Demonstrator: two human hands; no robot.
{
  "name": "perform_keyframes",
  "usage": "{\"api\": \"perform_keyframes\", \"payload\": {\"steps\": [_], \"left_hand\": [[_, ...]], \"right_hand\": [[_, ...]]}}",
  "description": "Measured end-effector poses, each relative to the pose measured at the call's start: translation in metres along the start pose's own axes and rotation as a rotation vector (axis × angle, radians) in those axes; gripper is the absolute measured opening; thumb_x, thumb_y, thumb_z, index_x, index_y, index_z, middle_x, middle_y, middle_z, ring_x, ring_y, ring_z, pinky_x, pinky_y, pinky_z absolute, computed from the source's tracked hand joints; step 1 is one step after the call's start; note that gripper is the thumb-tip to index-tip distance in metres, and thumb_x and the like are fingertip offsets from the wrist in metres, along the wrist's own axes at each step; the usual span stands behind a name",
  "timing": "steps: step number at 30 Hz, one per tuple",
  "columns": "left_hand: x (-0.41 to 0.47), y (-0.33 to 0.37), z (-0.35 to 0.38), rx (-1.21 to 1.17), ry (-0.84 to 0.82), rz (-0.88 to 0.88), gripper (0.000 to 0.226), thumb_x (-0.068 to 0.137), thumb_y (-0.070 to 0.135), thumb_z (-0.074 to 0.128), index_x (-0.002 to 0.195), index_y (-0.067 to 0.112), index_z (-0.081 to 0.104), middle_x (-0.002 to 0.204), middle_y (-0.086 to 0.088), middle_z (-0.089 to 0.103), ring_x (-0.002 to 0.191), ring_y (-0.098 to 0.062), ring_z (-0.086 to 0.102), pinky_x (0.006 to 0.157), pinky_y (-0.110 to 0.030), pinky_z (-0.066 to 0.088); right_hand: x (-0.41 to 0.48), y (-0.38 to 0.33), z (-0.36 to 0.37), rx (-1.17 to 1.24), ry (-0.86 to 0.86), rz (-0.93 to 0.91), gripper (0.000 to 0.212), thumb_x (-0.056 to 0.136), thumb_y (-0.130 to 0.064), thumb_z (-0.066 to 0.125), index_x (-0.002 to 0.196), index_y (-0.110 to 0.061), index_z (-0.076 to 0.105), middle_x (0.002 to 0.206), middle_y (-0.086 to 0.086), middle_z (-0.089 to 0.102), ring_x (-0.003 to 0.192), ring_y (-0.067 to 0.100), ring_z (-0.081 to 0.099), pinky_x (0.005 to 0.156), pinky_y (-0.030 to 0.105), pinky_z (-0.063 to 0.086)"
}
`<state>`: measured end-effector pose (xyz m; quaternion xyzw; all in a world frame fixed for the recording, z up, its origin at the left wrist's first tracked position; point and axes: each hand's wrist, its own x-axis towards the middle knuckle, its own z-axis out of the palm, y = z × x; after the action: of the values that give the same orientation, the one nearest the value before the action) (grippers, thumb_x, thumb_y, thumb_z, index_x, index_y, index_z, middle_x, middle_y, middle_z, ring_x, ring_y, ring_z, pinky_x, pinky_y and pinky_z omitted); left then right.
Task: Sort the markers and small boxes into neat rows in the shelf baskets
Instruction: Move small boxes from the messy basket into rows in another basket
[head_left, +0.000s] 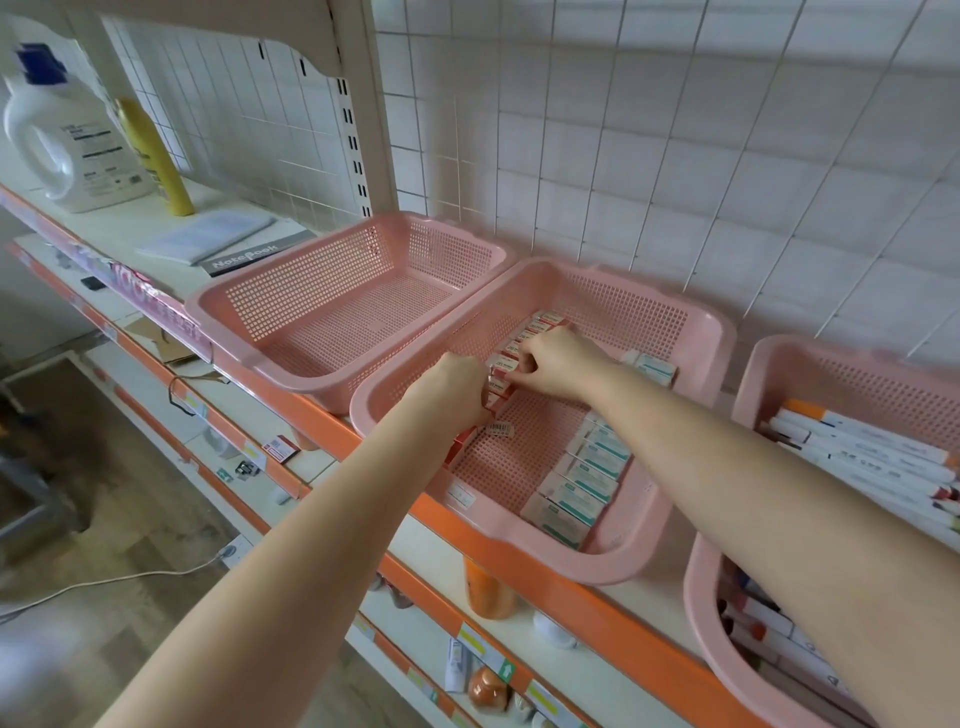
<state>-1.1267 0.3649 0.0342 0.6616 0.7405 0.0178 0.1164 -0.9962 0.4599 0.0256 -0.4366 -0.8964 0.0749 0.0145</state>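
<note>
A pink mesh basket (691, 332) sits on the shelf in the middle. Along its left wall runs a row of small red-and-white boxes (540, 325). Along its right wall stands a row of teal-and-white boxes (582, 483), with one more teal box (655, 368) lying apart at the back. My left hand (457, 387) and my right hand (556, 364) both rest on the red-box row, fingers curled around boxes near its middle. White markers with coloured caps (862, 447) lie in another pink basket (769, 364) at the right.
An empty pink basket (291, 291) stands to the left, touching the middle one. A detergent jug (62, 135), a yellow bottle (156, 156) and a notebook (244, 252) are further left. A wire grid covers the tiled wall behind. A lower shelf holds small items.
</note>
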Motion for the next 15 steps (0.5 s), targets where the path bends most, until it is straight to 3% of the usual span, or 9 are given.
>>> {"api": "perform_keyframes", "payload": {"steps": [7, 15], "left_hand": [[0.0, 0.0, -0.0017, -0.006, 0.006, 0.033, 0.019, 0.084, 0.025, 0.07, 0.093, 0.009, 0.071, 0.092, -0.003, 0.068, 0.083, -0.018, 0.063, 0.074, -0.033, 0.057], [0.0013, -0.0029, 0.0, -0.052, 0.008, 0.027, 0.017, 0.082, 0.026, 0.072, 0.094, 0.013, 0.07, 0.091, 0.0, 0.065, 0.084, -0.017, 0.062, 0.072, -0.027, 0.054]], "right_hand": [[0.0014, -0.0016, 0.0005, 0.017, 0.029, 0.019, 0.042, 0.086, -0.054, 0.054, 0.083, -0.013, 0.065, 0.08, -0.001, 0.063, 0.08, 0.02, 0.06, 0.072, 0.035, 0.051], [0.0026, 0.0052, -0.0019, 0.057, 0.081, -0.009, 0.036, 0.081, -0.055, 0.061, 0.081, -0.019, 0.063, 0.085, -0.004, 0.063, 0.081, 0.016, 0.058, 0.072, 0.033, 0.05]]}}
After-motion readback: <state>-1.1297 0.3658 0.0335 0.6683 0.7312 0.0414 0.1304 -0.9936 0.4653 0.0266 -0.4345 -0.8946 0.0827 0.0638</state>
